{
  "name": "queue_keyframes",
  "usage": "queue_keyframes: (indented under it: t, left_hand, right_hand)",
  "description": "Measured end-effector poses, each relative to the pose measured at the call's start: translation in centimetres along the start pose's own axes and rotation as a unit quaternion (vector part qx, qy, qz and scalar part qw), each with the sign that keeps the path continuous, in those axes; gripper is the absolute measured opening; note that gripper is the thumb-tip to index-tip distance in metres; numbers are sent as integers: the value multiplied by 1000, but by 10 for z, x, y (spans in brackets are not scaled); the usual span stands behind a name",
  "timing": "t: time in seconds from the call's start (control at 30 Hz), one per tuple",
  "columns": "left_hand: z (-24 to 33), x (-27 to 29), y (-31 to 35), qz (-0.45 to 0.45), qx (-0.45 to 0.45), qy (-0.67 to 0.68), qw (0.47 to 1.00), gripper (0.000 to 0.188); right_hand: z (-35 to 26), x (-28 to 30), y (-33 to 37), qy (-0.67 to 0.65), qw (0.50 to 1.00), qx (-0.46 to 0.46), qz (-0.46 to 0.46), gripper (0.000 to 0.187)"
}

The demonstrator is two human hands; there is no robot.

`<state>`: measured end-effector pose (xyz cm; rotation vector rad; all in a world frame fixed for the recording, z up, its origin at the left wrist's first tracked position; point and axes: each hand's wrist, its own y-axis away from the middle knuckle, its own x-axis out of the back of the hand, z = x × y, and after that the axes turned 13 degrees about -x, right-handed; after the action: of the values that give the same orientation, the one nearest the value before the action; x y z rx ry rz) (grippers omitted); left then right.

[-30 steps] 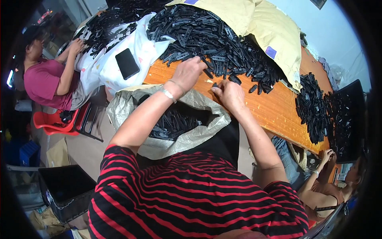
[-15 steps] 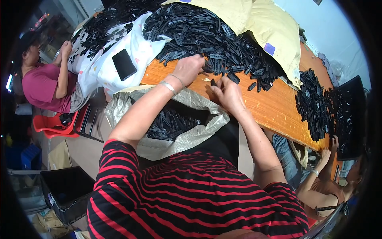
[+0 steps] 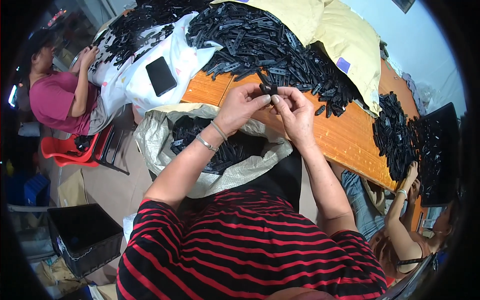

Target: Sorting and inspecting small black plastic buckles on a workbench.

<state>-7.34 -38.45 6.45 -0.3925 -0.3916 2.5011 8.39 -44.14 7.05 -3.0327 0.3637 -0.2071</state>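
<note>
Over the near edge of the wooden table (image 3: 330,135), my left hand (image 3: 237,107) and my right hand (image 3: 297,115) meet fingertip to fingertip. Both are closed in a pinch on small black plastic parts (image 3: 269,89), which touch each other between the thumbs. Fingers hide much of these parts, so their exact kind is unclear. Just beyond lies a big heap of long, narrow black plastic pieces (image 3: 250,45). Below my forearms, a pale woven sack (image 3: 155,135) gapes open, with similar black pieces inside.
A dark phone (image 3: 161,76) lies on white patterned cloth at left. Yellowish bags (image 3: 345,40) rest over the heap's right side. Co-workers sit at left (image 3: 62,102) and right (image 3: 400,240). A black crate (image 3: 85,245) and a red chair (image 3: 70,152) stand at lower left.
My hands have come together from separate spots at the heap's edge, bringing black parts into contact. The right co-worker's hands have shifted at the smaller pile.
</note>
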Motion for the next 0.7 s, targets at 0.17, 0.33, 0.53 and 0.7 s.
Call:
queue_keyframes:
  t: [0.17,0.33,0.53,0.7]
  left_hand:
    - [-1,-5,8,41,-61,-7,997,23]
    - [10,-9,10,50,-53,-21,997,27]
    - [7,-8,12,60,-57,-25,996,37]
    - [6,-5,11,30,-64,-50,996,40]
  right_hand:
    - [-10,0,6,1,999,-16,-29,17]
    - [-8,9,4,20,999,-6,-26,17]
    - [-18,8,4,168,981,99,10,17]
    - [-17,5,2,166,981,101,24,19]
